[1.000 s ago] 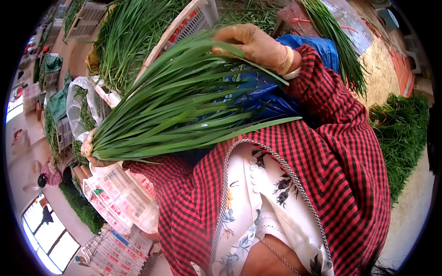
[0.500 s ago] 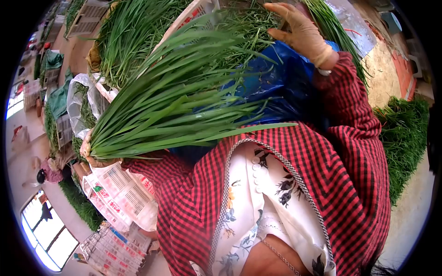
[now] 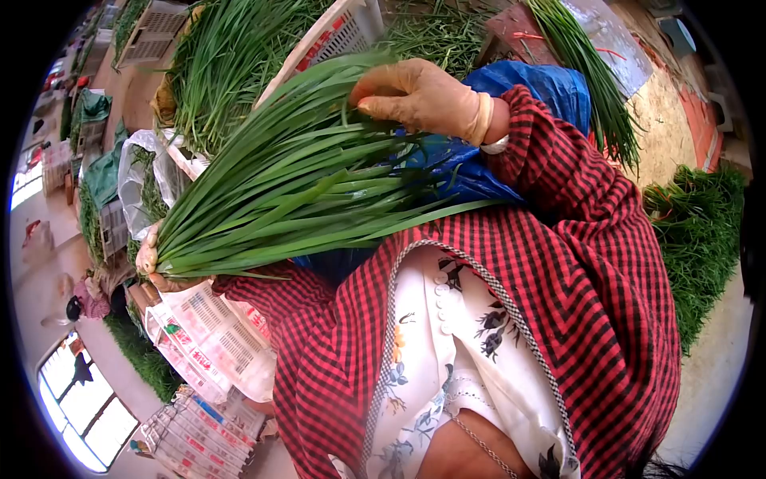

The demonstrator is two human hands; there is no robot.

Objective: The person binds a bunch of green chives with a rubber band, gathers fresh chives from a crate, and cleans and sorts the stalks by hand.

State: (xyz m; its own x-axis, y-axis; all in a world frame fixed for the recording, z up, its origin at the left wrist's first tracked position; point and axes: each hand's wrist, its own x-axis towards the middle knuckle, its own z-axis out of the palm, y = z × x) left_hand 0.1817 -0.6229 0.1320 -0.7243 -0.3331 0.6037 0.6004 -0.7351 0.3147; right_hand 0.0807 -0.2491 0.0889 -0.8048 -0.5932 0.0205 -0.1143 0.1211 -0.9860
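A large fan-shaped bunch of garlic chives (image 3: pixel 279 184) lies across my front, long flat green leaves pointing right. My left hand (image 3: pixel 148 254), in a pale glove and mostly hidden, is closed around the stem end at the far left. At the upper leaves, my gloved right hand (image 3: pixel 419 96) has its fingers curled with thumb and fingertips close together on the outer blades. A wristband and a rubber cuff circle that wrist. Blue plastic sheeting (image 3: pixel 535 84) covers the lap area beneath the bunch.
Behind the bunch stands a white plastic crate (image 3: pixel 343 32). More loose chives (image 3: pixel 227 72) pile up at the upper left. Another chive bunch (image 3: pixel 586 72) rests at the upper right by a clear plastic sheet. Green heaps (image 3: pixel 698 247) lie at right; printed cartons (image 3: pixel 203 435) stand lower left.
My right hand has come left and down from above the blue plastic onto the upper leaves, its spread fingers now curled. The leaves are gathered more tightly; my left hand stays put.
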